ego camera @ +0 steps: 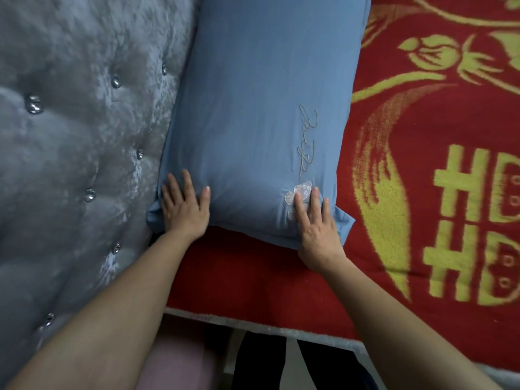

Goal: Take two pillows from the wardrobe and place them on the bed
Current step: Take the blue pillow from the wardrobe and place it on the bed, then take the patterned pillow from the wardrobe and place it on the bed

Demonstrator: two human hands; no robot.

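Note:
A blue pillow (253,108) with pale embroidered script and a small lace motif lies on the bed (422,164), lengthwise beside the headboard. My left hand (184,208) rests flat on its near left corner, fingers spread. My right hand (316,223) lies flat on its near right corner, fingertips over the lace motif. Neither hand grips the fabric. Only this one pillow is in view, and the wardrobe is out of view.
A grey tufted velvet headboard (70,136) with shiny buttons fills the left side. The bed wears a red blanket with yellow patterns (461,220). Its near edge (253,325) runs along the bottom, with my dark-trousered legs (259,358) below it.

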